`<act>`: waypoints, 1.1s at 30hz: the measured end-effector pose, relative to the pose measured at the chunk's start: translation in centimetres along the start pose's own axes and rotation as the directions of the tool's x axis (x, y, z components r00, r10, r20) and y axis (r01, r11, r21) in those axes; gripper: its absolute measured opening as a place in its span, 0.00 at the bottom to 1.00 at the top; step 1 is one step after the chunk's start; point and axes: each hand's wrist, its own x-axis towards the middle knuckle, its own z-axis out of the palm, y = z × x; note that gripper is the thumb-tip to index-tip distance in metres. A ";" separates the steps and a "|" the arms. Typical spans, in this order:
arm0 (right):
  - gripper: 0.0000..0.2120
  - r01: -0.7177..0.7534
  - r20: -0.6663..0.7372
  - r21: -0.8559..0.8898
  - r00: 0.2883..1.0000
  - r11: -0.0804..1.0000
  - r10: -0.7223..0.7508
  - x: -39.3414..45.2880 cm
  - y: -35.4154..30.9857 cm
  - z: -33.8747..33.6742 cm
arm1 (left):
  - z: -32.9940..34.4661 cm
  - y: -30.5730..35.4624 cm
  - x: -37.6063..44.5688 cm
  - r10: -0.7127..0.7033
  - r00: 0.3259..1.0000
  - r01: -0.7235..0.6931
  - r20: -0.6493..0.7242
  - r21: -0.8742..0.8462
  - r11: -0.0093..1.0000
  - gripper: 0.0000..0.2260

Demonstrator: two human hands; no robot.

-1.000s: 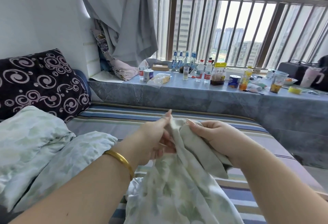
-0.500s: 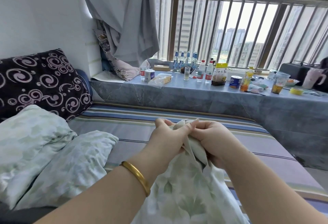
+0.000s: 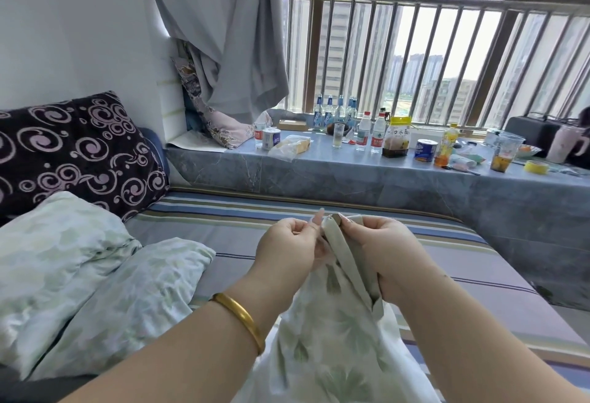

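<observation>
In the head view, the cloth (image 3: pixel 335 338), pale with green leaf prints, hung in the lower middle of the frame, above the striped bed (image 3: pixel 447 262). Its top edge was bunched up between both hands. The left grip (image 3: pixel 287 249), with a gold bangle (image 3: pixel 239 316) on its wrist, was curled and pinched the cloth's top corner at its fingertips. The right grip (image 3: pixel 380 252) was closed round the folded edge, thumb on top, and the fabric ran down through its palm. At the left lay two pale green pillows (image 3: pixel 64 259) below a dark swirl-patterned pillow (image 3: pixel 73 153). Across the upper middle, a grey bench (image 3: pixel 351 176) under the barred window carried bottles (image 3: pixel 360 131), cups and jars. A grey curtain (image 3: pixel 230 35) hung at the upper left.
</observation>
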 end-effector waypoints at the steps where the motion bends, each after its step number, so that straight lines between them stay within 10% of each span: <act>1: 0.10 -0.013 0.020 0.017 1.000 1.000 0.013 0.0 0.2 0.1 | 0.1 0.1 -0.2 -0.068 0.997 0.071 0.044 -0.058 0.996 0.24; 6: 0.06 -0.057 0.053 0.076 0.997 0.995 0.053 0.1 0.9 0.3 | 0.6 -0.4 -1.5 -0.143 0.977 0.171 0.158 -0.183 0.968 0.42; 15: 0.08 -0.211 0.112 0.470 0.978 0.857 0.179 1.2 1.7 -0.5 | 0.8 -1.3 -1.3 -0.013 0.997 0.034 0.073 -0.291 0.956 0.06; 21: 0.08 -0.134 0.085 0.488 0.991 0.863 0.106 1.2 1.9 0.1 | 1.2 -0.8 -1.6 -0.042 0.998 0.053 0.038 -0.352 0.934 0.07; 25: 0.08 -0.132 0.112 0.436 0.989 0.890 0.092 1.0 1.7 0.3 | 1.2 0.0 -1.5 0.029 0.999 -0.026 0.014 -0.162 0.987 0.27; 33: 0.08 -0.147 0.102 0.413 0.988 0.899 0.115 1.3 1.1 -0.7 | 1.3 0.2 -0.3 0.044 0.996 -0.035 0.071 -0.123 0.992 0.05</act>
